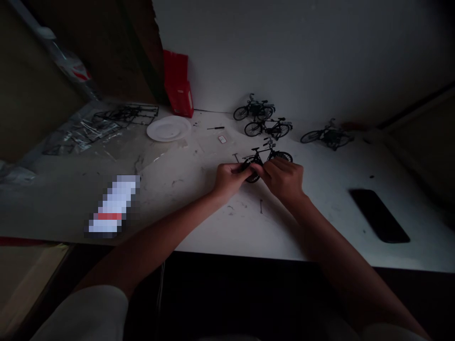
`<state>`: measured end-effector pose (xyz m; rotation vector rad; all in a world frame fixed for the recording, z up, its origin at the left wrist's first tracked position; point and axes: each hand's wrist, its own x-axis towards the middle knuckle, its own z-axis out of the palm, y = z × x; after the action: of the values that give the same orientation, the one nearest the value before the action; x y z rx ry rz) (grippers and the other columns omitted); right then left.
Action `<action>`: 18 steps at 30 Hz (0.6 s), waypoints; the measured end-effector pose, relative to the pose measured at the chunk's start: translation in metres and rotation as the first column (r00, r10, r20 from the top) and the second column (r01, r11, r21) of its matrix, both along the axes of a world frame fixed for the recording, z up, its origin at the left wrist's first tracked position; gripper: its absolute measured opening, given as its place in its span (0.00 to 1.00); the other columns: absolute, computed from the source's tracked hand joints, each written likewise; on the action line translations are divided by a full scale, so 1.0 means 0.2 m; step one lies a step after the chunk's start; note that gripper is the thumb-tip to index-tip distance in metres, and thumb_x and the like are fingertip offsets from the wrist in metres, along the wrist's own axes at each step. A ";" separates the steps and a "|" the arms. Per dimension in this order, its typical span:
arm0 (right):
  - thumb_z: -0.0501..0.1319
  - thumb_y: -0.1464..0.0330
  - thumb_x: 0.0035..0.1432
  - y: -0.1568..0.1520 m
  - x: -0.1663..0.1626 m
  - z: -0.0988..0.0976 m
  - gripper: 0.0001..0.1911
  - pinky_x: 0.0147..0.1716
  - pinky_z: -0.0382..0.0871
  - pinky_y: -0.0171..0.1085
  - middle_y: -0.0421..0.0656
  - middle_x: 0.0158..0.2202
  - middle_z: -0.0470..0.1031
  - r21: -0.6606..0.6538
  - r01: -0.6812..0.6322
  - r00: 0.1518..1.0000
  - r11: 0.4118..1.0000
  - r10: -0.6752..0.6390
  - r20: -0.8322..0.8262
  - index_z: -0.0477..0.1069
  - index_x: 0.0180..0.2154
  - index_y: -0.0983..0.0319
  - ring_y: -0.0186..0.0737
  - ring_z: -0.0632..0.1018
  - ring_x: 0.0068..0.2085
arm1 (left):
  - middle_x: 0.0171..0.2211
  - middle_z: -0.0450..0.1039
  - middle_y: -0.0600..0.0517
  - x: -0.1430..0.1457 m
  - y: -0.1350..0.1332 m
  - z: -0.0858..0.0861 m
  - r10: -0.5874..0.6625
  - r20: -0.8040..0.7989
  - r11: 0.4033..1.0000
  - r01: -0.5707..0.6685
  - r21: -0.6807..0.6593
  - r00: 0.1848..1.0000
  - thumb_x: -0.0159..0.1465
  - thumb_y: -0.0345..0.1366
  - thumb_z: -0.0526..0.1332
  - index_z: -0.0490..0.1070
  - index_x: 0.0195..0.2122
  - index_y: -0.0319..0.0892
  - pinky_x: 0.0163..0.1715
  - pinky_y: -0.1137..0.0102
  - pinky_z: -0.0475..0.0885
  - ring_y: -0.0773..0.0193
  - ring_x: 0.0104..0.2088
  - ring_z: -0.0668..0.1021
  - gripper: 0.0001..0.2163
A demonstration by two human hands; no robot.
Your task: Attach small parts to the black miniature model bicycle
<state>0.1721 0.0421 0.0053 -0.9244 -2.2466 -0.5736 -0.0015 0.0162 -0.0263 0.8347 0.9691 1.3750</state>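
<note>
Between my two hands is a black model bicycle [262,156], upright, its handlebar rising behind my fingers. My left hand [229,180] pinches it low near the wheel with the saddle above. My right hand [284,177] is closed around the lower frame and the other wheel, hiding part of both. The fingertips of the two hands nearly meet at the middle of the bike. A small thin part [261,206] lies on the white table [220,232] just below my hands, and another thin T-shaped piece [235,157] sits left of the bicycle.
More model bicycles stand behind [268,128] and at right [327,136]. A white plate [168,129], a red box [178,94], a small screwdriver [215,128] and black part frames [124,115] in clear plastic lie farther back. A black phone [379,215] is at right, a blurred bright screen [113,206] at left.
</note>
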 end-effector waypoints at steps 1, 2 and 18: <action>0.60 0.53 0.76 0.00 0.00 0.00 0.30 0.27 0.50 0.41 0.40 0.20 0.68 -0.011 0.002 1.000 1.000 -0.002 0.006 0.62 0.22 0.59 0.35 0.67 0.25 | 0.29 0.82 0.50 0.00 0.00 0.00 -0.005 0.021 1.000 0.006 -0.027 1.000 0.48 0.49 0.83 0.85 0.30 0.38 0.36 0.70 0.77 0.64 0.32 0.81 0.20; 0.59 0.53 0.77 0.00 0.00 -0.01 0.30 0.27 0.51 0.41 0.40 0.20 0.70 -0.029 0.003 1.000 1.000 -0.003 0.011 0.64 0.23 0.60 0.36 0.68 0.25 | 0.29 0.83 0.50 0.00 0.00 0.01 -0.009 0.038 0.999 0.011 -0.051 0.999 0.46 0.49 0.83 0.85 0.31 0.38 0.37 0.69 0.78 0.63 0.32 0.81 0.21; 0.58 0.49 0.76 0.04 -0.01 -0.07 0.21 0.29 0.70 0.37 0.41 0.31 0.79 -0.393 -0.213 0.911 0.895 0.036 -0.410 0.75 0.51 0.58 0.38 0.77 0.28 | 0.37 0.85 0.43 -0.02 0.02 0.00 -0.001 0.196 0.979 0.041 -0.200 0.981 0.53 0.44 0.82 0.85 0.37 0.33 0.49 0.61 0.81 0.58 0.40 0.86 0.19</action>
<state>0.1710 0.0495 -0.0093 -0.9874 -2.0658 0.1796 -0.0060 0.0203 -0.0269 0.5439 0.9264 1.2885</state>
